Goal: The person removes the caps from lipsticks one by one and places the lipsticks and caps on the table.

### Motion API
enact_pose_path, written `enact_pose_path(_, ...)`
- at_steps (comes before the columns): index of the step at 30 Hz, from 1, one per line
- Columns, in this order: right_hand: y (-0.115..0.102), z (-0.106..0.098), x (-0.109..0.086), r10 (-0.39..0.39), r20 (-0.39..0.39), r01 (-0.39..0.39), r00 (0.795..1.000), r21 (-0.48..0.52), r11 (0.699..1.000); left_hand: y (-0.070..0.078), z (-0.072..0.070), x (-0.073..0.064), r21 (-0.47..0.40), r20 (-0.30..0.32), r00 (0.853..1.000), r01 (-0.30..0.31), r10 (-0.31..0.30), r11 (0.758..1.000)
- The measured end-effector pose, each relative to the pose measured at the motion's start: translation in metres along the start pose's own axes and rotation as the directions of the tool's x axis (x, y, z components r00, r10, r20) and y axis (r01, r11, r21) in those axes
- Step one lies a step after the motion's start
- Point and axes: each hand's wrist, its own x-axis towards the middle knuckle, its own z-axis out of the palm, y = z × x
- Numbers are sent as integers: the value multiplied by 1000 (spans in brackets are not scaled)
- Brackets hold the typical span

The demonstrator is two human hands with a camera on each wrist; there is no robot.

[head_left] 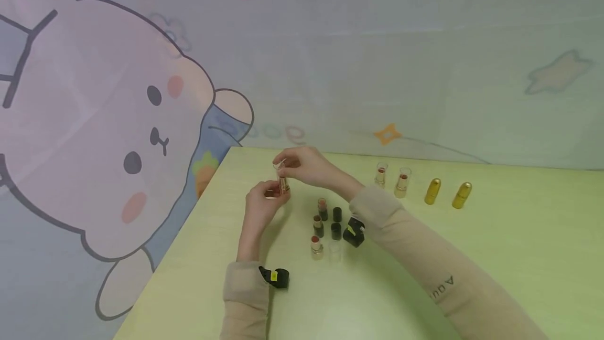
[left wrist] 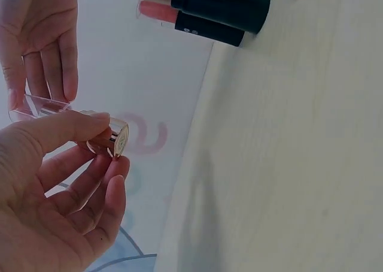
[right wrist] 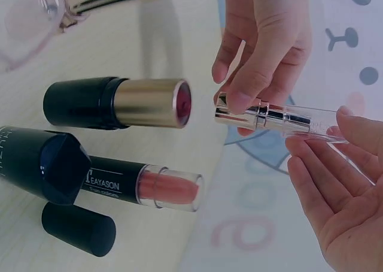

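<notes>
My left hand pinches the shiny gold base of a lipstick between thumb and fingers, above the far left part of the table. My right hand holds the lipstick's clear cap between its thumb and fingers. In the right wrist view the cap sits over the lipstick's upper end, in line with the tube. The left wrist view shows the round gold bottom of the lipstick facing outward. Whether the cap is fully seated I cannot tell.
On the table nearby stand three uncapped lipsticks, beside two black caps and a clear cap. Further right are two clear-capped lipsticks and two gold bullet-shaped tubes. A cartoon-printed cloth hangs behind.
</notes>
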Motion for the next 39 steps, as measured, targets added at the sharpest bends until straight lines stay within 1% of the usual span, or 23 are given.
enact_pose_path(4,-7,-2,-7,-1,-1,1,1000,-4,1000,4,-4,-7,-6,11,999,-34,34,999)
enact_pose_path(7,-12,-3,-13,-11,-10,11,1000,-7,1000,8,-7,-13,-4,17,997,-74,74,997)
enact_pose_path(9,-16,-4,-18,-19,-20,19,1000,-5,1000,10,-10,-18,6,21,995,-95,95,995)
enact_pose_path(12,-20,-4,-24,-30,-40,30,999,0,1000,13,-13,-21,32,35,991,-128,127,991)
enact_pose_path(18,-29,-7,-36,-45,-67,46,997,12,999,15,-19,-27,72,81,980,-187,182,980)
enact_pose_path(24,-33,-10,-45,-51,-104,51,993,-2,999,15,-22,-33,106,118,972,-216,204,971)
enact_pose_path(31,-33,-13,-68,-68,-131,65,989,-23,998,16,-22,-45,115,181,958,-248,225,962)
enact_pose_path(37,-31,-14,-94,-46,-142,46,989,-8,999,18,-22,-55,128,255,935,-287,248,949)
enact_pose_path(39,-30,-13,-104,-42,-143,41,989,-10,999,18,-23,-58,132,280,928,-290,245,948)
